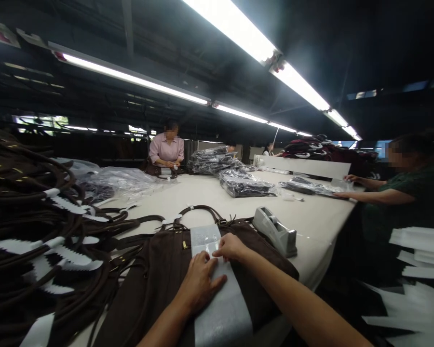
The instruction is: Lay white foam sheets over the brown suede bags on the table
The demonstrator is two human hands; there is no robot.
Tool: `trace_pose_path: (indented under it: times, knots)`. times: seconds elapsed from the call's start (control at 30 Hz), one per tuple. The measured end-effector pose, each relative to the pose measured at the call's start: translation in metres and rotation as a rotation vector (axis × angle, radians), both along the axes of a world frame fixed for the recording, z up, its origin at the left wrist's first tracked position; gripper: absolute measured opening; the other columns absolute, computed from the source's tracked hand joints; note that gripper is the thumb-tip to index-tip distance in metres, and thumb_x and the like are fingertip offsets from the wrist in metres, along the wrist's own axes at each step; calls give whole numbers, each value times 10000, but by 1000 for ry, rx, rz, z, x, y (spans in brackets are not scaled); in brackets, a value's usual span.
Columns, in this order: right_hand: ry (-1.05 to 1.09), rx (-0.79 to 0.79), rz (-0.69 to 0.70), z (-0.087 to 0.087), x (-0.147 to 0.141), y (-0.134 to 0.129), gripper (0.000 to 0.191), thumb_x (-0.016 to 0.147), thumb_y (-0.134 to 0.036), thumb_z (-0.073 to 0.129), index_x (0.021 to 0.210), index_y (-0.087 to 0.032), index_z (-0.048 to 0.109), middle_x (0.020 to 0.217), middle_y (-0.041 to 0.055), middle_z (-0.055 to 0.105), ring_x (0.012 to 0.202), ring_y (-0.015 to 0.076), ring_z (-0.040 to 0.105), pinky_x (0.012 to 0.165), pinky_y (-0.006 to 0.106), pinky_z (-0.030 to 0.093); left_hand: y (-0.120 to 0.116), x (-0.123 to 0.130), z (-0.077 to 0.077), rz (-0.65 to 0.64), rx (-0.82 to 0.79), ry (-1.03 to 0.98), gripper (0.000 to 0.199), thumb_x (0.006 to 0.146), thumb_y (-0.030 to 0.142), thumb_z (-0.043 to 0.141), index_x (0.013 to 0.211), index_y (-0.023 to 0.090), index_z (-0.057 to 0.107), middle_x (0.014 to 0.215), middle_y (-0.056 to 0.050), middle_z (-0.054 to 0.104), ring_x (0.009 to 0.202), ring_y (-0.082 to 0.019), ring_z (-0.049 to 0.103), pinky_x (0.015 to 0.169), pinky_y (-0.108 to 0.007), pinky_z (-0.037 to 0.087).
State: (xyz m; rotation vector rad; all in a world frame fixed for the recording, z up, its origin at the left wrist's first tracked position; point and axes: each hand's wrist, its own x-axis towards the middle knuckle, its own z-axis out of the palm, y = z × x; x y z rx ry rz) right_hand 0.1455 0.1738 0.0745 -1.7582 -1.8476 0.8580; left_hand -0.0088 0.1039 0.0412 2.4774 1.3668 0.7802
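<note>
A dark brown handbag [159, 274] lies in front of me, its looped handles [198, 208] pointing away. A whitish wrapping strip [222, 306] runs across the bag from front to back. My left hand [199, 282] rests flat on this strip, thumb spread to the right. Just beyond it, my right hand [232, 248] has thumb and fingers pinched together against the strip. A shiny patch like clear tape shows by the fingertips; whatever the pinch holds is too small to make out. A grey tape dispenser [275, 231] stands right of the bag.
Brown bags with paper-wrapped handles [58, 241] pile up at left. Plastic sheets [119, 180] and bagged goods [246, 183] lie across the table [311, 221]. One person [168, 149] works opposite, another [401, 188] at right. White paper strips [415, 289] hang at lower right.
</note>
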Motion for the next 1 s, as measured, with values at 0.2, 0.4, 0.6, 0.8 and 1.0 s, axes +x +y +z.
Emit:
trace_pose_path:
  times: [0.2, 0.4, 0.6, 0.8, 1.0]
  knots:
    - [57, 347, -430, 65, 143, -13, 210, 917, -342, 519, 1010, -183, 620, 839, 40, 705, 651, 105, 638, 576, 178, 454, 20, -3, -22, 14, 77, 14, 432, 810, 521, 573, 1097, 215, 677, 1113, -123, 601, 1080, -284, 570, 1001, -477, 446]
    - [77, 91, -586, 66, 237, -11, 278, 782, -326, 703, 612, -115, 641, 652, 78, 649, 568, 142, 573, 541, 243, 444, 43, -9, -42, 10, 221, -16, 508, 770, 638, 540, 1024, 235, 717, 1032, -105, 663, 1000, -295, 635, 915, -472, 531]
    - [285, -43, -536, 45, 243, -10, 251, 780, -339, 701, 665, -116, 692, 730, 74, 676, 546, 96, 503, 533, 231, 434, 43, -15, -42, 29, 277, 37, 453, 780, 601, 553, 1027, 261, 723, 1034, -92, 678, 985, -283, 661, 878, -430, 568]
    - [396, 33, -546, 46, 243, -11, 125, 661, -183, 771, 653, -111, 669, 644, 36, 650, 587, 105, 523, 533, 212, 405, 45, -16, -41, 30, 277, 64, 444, 787, 573, 553, 1028, 244, 729, 1040, -110, 680, 989, -287, 668, 879, -426, 569]
    - [386, 287, -515, 58, 234, -21, 176, 701, -253, 748, 638, -119, 652, 559, -1, 610, 582, 106, 526, 543, 203, 387, 43, -15, -40, 32, 288, 28, 447, 783, 585, 547, 1013, 250, 733, 1027, -102, 678, 973, -284, 674, 875, -420, 573]
